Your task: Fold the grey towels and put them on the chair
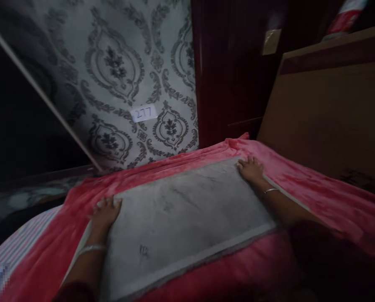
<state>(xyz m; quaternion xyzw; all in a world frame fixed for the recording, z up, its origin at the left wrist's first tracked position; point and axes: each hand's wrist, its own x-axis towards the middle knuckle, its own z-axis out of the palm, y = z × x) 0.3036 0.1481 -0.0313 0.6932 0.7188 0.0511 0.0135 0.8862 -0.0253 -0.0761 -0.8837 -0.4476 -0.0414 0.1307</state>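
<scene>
Lying across the middle of the frame, a grey cloth (187,209) covers part of a red blanket (303,180). The left hand (105,213), lower left, and the right hand (251,168), right of center, rest at its edges, fingers spread and unclenched. A "277" label (144,113) shows above.

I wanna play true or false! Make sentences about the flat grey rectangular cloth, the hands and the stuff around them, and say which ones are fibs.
1. The flat grey rectangular cloth lies on the fuzzy pink-red blanket. True.
2. The left hand is curled into a fist. False: its fingers are spread.
3. The right hand is at the cloth's far right corner. True.
4. The small white paper label says 512. False: it says 277.
5. The big brown cardboard box is on the person's left. False: it is on the right.
</scene>
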